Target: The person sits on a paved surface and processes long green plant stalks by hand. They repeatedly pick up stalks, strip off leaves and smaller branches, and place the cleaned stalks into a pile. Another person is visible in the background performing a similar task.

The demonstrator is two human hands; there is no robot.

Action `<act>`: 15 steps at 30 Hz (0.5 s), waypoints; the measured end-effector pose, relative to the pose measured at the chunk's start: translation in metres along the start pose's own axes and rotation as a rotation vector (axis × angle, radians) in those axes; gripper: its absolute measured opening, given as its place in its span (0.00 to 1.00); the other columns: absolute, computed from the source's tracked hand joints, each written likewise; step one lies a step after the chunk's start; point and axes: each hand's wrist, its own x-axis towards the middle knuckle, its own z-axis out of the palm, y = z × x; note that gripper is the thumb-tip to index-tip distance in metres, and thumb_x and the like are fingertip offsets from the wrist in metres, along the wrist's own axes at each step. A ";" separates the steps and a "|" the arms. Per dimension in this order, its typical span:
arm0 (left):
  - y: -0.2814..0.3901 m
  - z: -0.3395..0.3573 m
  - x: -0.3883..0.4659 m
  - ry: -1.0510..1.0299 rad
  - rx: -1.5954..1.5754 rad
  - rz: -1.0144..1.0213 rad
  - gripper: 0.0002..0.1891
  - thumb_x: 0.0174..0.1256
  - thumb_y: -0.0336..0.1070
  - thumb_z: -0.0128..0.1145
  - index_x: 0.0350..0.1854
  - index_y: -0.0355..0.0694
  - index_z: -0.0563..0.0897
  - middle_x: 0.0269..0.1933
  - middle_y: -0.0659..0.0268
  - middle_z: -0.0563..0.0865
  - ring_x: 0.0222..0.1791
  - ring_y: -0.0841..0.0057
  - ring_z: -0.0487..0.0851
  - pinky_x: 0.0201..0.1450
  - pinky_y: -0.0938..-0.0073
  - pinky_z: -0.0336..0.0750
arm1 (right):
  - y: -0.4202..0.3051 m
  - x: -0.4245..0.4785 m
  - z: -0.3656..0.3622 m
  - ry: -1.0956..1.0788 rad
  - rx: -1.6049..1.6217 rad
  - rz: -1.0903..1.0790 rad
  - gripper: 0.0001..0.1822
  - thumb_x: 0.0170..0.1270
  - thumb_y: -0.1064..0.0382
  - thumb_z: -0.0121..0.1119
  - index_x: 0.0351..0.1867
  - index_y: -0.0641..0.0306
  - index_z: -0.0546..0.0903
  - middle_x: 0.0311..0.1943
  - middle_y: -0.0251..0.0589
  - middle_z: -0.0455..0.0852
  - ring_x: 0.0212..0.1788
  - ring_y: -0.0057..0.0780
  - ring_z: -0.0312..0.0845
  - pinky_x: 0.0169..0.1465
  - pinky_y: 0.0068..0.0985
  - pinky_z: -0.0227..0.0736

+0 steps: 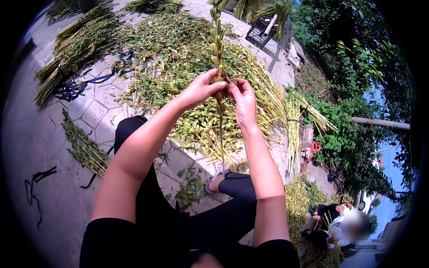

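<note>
Out in front of me, both hands meet on one upright sesame-like stalk [217,47] lined with green-yellow pods. My left hand [202,86] pinches it between thumb and fingers from the left. From the right, my right hand [242,97] has thumb and fingertips at the same spot, on a yellowish pod or withered leaf [224,80] beside the stem. Below the hands the bare lower stem [221,140] hangs down toward my shoe. Behind it, a broad heap of stripped leaves [161,53] covers the paving.
Tied stalk bundles [77,50] lie at upper left near blue strapping [75,88]. A small bunch [85,145] rests left of my knee. Pale stalks [264,83] and a bound bundle [293,124] are to the right. A black crate [259,32] stands behind; another person [340,224] sits at lower right.
</note>
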 end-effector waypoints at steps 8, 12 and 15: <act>-0.009 -0.016 0.004 0.190 0.134 -0.082 0.07 0.75 0.33 0.49 0.48 0.35 0.75 0.39 0.65 0.85 0.39 0.77 0.85 0.45 0.74 0.80 | 0.003 -0.038 -0.012 -0.267 -0.658 0.056 0.04 0.66 0.70 0.59 0.41 0.65 0.79 0.40 0.36 0.84 0.46 0.22 0.78 0.52 0.22 0.72; -0.006 -0.019 0.005 0.156 0.250 -0.063 0.08 0.75 0.33 0.49 0.48 0.34 0.75 0.37 0.65 0.85 0.38 0.80 0.84 0.43 0.75 0.79 | -0.007 -0.053 -0.019 -0.432 -1.057 -0.079 0.13 0.64 0.66 0.61 0.49 0.65 0.77 0.52 0.47 0.79 0.52 0.37 0.78 0.53 0.30 0.76; -0.015 -0.005 0.000 0.128 0.463 -0.014 0.08 0.72 0.34 0.54 0.45 0.34 0.77 0.34 0.63 0.87 0.35 0.78 0.85 0.41 0.73 0.77 | -0.028 -0.045 -0.023 -0.142 -0.855 -0.137 0.18 0.66 0.66 0.60 0.56 0.65 0.75 0.59 0.45 0.73 0.54 0.34 0.79 0.53 0.28 0.78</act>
